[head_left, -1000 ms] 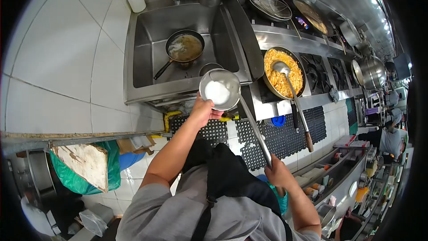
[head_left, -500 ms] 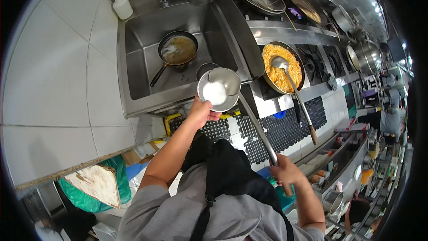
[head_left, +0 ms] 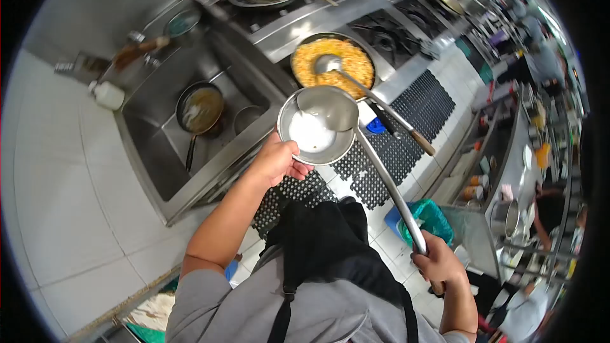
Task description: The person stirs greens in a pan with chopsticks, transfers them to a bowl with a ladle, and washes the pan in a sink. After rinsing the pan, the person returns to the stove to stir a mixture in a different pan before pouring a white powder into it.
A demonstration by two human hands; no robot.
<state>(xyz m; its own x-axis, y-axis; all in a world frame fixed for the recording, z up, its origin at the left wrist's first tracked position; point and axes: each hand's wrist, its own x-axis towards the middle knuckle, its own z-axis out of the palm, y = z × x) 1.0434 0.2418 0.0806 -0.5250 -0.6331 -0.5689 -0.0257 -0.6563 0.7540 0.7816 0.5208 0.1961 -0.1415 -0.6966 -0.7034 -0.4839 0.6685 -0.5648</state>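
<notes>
A metal bowl (head_left: pixel 316 155) with white contents is gripped at its left rim by my left hand (head_left: pixel 277 160). My right hand (head_left: pixel 438 259) is wrapped round the lower handle of a long ladle (head_left: pixel 389 187), whose head rests inside that bowl. Just beyond the bowl, a pan of orange-yellow food (head_left: pixel 356 63) sits on the stove with a second ladle (head_left: pixel 381 103) lying in it, its wooden-ended handle sticking out over the front edge. Neither hand touches this pan.
At left, the metal sink (head_left: pixel 152 146) holds a dirty frying pan (head_left: pixel 206 105). A white bottle (head_left: pixel 109 95) stands beside it. Behind are burners with more pans. A green-lined bin (head_left: pixel 429 219) and a shelf counter (head_left: pixel 508 171) are at right, with people farther off.
The view has turned towards the stove, so the sink sits farther left. Both hands still hold the bowl and ladle, now nearer the food pan. The green-lined bin shows more fully.
</notes>
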